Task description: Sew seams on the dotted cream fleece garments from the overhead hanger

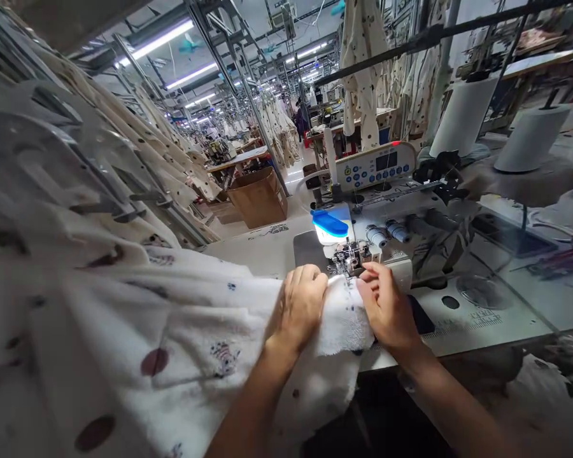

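White fleecy fabric (248, 324) with printed spots and small figures spreads over the table's left side and hangs off its front edge. Its right end runs up to the needle area of a sewing machine (353, 257), under a bright lamp with a blue cover (330, 224). My left hand (304, 296) lies on the fabric left of the needle, fingers bent and closed on the cloth. At the fabric's right edge, just right of the needle, my right hand (382, 299) has its fingers curled together; what its fingertips pinch is too small to make out.
A control panel (375, 168) stands behind the machine head. Large white thread cones (463, 117) rise at the right. A cardboard box (258, 197) is on the floor beyond the table. Spotted fabric (363, 70) hangs from rails on the left and behind.
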`<action>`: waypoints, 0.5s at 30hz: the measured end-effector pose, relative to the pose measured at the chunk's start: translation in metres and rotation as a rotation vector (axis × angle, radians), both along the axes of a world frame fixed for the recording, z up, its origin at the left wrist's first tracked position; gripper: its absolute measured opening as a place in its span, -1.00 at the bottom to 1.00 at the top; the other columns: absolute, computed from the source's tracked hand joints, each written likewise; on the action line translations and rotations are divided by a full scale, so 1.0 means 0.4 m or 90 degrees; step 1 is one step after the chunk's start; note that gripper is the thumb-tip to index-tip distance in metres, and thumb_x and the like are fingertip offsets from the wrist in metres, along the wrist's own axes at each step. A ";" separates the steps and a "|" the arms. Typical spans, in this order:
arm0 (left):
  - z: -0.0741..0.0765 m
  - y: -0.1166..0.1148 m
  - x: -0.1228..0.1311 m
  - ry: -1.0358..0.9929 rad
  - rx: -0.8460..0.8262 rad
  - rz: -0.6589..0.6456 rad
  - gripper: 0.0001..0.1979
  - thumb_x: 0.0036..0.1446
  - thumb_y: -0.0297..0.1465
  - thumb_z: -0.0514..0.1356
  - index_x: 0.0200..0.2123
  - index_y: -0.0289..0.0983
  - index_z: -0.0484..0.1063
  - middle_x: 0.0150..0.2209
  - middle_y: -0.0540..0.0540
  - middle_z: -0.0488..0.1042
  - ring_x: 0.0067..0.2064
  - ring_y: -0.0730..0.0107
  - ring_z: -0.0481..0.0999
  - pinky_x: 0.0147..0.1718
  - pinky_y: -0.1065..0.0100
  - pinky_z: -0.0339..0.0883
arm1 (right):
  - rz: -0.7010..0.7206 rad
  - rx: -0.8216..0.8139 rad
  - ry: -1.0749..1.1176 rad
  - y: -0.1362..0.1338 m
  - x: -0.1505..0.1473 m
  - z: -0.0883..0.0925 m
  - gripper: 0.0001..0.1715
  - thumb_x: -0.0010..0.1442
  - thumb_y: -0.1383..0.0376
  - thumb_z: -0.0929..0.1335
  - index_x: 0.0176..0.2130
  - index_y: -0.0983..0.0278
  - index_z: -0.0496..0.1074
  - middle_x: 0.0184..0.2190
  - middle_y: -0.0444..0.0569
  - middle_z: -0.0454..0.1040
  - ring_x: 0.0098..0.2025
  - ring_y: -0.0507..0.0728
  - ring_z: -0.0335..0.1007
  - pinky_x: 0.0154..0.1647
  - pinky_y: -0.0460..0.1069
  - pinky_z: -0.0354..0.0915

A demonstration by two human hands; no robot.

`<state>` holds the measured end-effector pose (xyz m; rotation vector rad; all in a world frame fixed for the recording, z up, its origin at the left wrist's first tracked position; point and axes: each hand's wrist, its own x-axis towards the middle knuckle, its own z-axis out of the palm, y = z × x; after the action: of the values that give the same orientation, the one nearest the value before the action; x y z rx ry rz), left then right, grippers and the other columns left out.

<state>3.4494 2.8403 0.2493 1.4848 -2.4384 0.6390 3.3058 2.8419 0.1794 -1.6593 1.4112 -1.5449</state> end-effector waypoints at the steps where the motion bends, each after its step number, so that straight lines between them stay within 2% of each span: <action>1: 0.015 0.020 0.001 0.011 -0.025 -0.048 -0.84 0.15 -0.48 0.03 -0.46 -0.28 0.33 -0.26 -0.08 0.39 -0.20 0.32 0.34 -0.18 0.29 0.20 | 0.034 -0.050 -0.031 0.022 -0.007 -0.001 -0.55 0.19 0.09 0.21 -0.01 0.28 0.16 -0.13 0.11 0.33 -0.14 0.22 0.31 -0.15 0.06 0.23; 2: 0.032 0.043 0.002 0.014 -0.044 -0.099 -0.84 0.14 -0.53 0.02 -0.45 -0.27 0.34 -0.26 -0.07 0.39 -0.17 0.34 0.34 -0.10 0.28 0.18 | 0.088 -0.076 -0.056 0.046 -0.011 -0.001 -0.45 0.14 0.04 0.26 0.03 0.27 0.15 -0.05 0.12 0.28 -0.03 0.23 0.24 -0.06 0.07 0.20; 3: 0.049 0.067 0.004 0.013 -0.054 -0.140 -0.82 0.14 -0.56 0.01 -0.43 -0.26 0.35 -0.28 -0.05 0.40 -0.17 0.37 0.34 -0.04 0.26 0.15 | 0.157 -0.066 -0.076 0.069 -0.013 0.000 -0.41 0.10 0.01 0.30 0.03 0.26 0.18 -0.05 0.10 0.28 -0.01 0.24 0.21 -0.04 0.05 0.19; 5: 0.077 0.109 0.010 -0.012 -0.059 -0.152 -0.81 0.15 -0.55 0.00 -0.38 -0.25 0.36 -0.37 -0.02 0.40 -0.25 0.40 0.36 -0.01 0.24 0.12 | 0.287 0.049 -0.132 0.105 -0.008 0.002 -0.50 0.10 -0.03 0.29 -0.12 0.27 0.33 -0.27 0.01 0.38 -0.21 0.18 0.30 -0.25 -0.03 0.26; 7: 0.090 0.131 0.017 -0.042 -0.065 -0.087 -0.83 0.18 -0.47 0.01 -0.41 -0.25 0.36 -0.49 0.00 0.37 -0.37 0.38 0.34 -0.14 0.25 0.17 | 0.347 0.190 -0.219 0.122 0.006 0.000 -0.52 0.15 -0.06 0.23 -0.36 0.30 0.39 -0.52 -0.09 0.30 -0.47 0.07 0.23 -0.51 -0.10 0.16; 9: 0.085 0.129 0.019 -0.057 -0.088 -0.019 -0.74 0.19 -0.38 0.00 -0.53 -0.26 0.31 -0.58 -0.01 0.32 -0.47 0.37 0.29 -0.34 0.31 0.16 | 0.358 0.278 -0.316 0.125 0.019 -0.005 -0.46 0.14 -0.09 0.21 -0.46 0.32 0.36 -0.59 -0.13 0.23 -0.54 0.02 0.13 -0.59 -0.12 0.06; 11: 0.067 0.105 0.010 -0.046 -0.106 -0.005 -0.65 0.21 -0.35 -0.03 -0.62 -0.26 0.24 -0.65 0.00 0.26 -0.56 0.40 0.23 -0.50 0.35 0.04 | 0.357 0.312 -0.382 0.119 0.026 -0.013 -0.50 0.11 -0.08 0.25 -0.42 0.32 0.34 -0.55 -0.13 0.25 -0.47 0.05 0.18 -0.53 -0.12 0.11; 13: 0.046 0.067 -0.006 -0.025 -0.106 -0.017 -0.61 0.23 -0.32 -0.07 -0.65 -0.26 0.20 -0.69 0.01 0.25 -0.61 0.43 0.22 -0.56 0.36 -0.04 | 0.321 0.309 -0.411 0.108 0.025 -0.021 -0.55 0.12 -0.05 0.25 -0.35 0.31 0.33 -0.50 -0.11 0.30 -0.40 0.09 0.23 -0.43 -0.09 0.17; 15: 0.028 0.025 -0.022 -0.025 -0.055 -0.010 -0.62 0.23 -0.31 -0.07 -0.61 -0.26 0.23 -0.68 0.02 0.29 -0.61 0.46 0.27 -0.58 0.37 -0.09 | 0.266 0.284 -0.388 0.093 0.021 -0.030 -0.58 0.15 -0.02 0.23 -0.28 0.29 0.29 -0.48 -0.09 0.32 -0.39 0.09 0.23 -0.41 -0.07 0.17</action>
<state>3.4406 2.8504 0.2605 1.4320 -2.4152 0.7670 3.3142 2.8789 0.1676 -1.0074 0.9169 -1.2269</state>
